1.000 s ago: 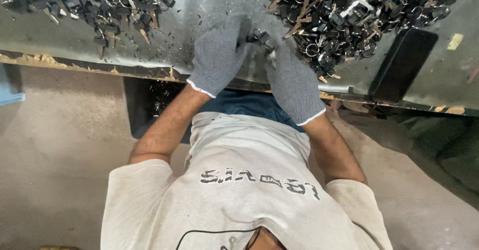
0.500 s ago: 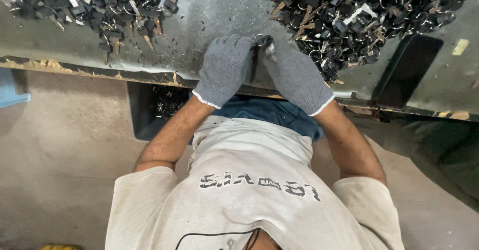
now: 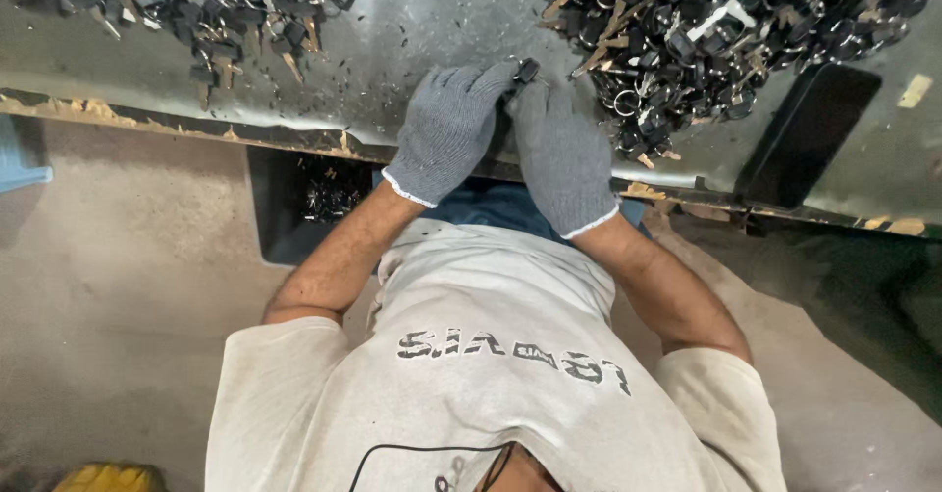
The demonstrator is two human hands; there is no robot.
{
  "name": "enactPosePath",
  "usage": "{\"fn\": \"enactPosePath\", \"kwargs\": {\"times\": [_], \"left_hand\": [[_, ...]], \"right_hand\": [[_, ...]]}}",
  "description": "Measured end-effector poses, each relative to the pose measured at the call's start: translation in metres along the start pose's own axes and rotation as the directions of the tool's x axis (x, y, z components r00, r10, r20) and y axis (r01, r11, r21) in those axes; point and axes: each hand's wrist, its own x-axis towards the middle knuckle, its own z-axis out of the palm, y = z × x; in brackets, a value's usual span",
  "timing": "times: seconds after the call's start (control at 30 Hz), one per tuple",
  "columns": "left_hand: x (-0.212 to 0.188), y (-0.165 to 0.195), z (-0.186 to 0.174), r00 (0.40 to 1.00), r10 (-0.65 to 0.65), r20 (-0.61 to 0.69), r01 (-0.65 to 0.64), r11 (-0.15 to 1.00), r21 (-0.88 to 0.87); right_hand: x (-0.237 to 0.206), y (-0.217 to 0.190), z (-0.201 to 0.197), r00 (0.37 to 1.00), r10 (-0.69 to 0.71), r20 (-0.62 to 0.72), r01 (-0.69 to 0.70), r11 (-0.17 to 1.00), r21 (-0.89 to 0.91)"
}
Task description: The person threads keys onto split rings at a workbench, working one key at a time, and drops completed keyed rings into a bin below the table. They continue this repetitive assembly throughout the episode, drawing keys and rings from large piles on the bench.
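Observation:
Both my hands wear grey knit gloves and meet at the near edge of a scuffed metal table (image 3: 412, 31). My left hand (image 3: 446, 134) and my right hand (image 3: 561, 154) press fingertip to fingertip around a small black part (image 3: 528, 67), which shows only partly above the fingers. A big heap of black parts with metal rings and tan slivers (image 3: 706, 31) lies just right of my right hand. A smaller heap of the same black parts (image 3: 196, 6) lies at the table's far left.
A black bin (image 3: 304, 198) with dark bits inside sits under the table edge by my left forearm. A flat black rectangular object (image 3: 807, 134) lies on the table at right. On the concrete floor are a blue object (image 3: 20, 158) and a yellow one (image 3: 108, 477).
My hands have closed tighter together and shifted slightly away from the table edge, with the small black part now showing at their fingertips. The heaps have not changed.

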Motion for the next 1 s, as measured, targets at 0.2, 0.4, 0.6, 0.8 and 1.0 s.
{"fn": "enactPosePath", "kwargs": {"times": [0.2,0.4,0.6,0.8,1.0], "left_hand": [[0.0,-0.002,0.0,0.999,0.038,-0.033,-0.039,0.999,-0.028],[-0.005,0.008,-0.003,0.994,-0.043,-0.102,0.048,0.998,0.043],[-0.006,0.008,0.002,0.992,-0.055,-0.109,0.067,0.992,0.105],[-0.01,0.009,0.007,0.998,-0.032,-0.061,0.036,0.997,0.074],[-0.007,0.011,-0.005,0.99,-0.099,-0.105,0.096,0.995,-0.033]], "right_hand": [[0.024,0.03,-0.012,0.921,-0.05,0.385,-0.14,0.883,0.449],[0.013,0.022,-0.012,0.97,0.123,0.209,-0.211,0.852,0.479],[-0.014,0.023,-0.003,0.902,0.117,0.415,-0.216,0.956,0.201],[-0.003,0.007,-0.006,0.995,-0.019,0.1,0.016,0.999,0.029],[0.012,0.032,-0.03,0.839,-0.064,0.541,-0.28,0.802,0.528]]}}
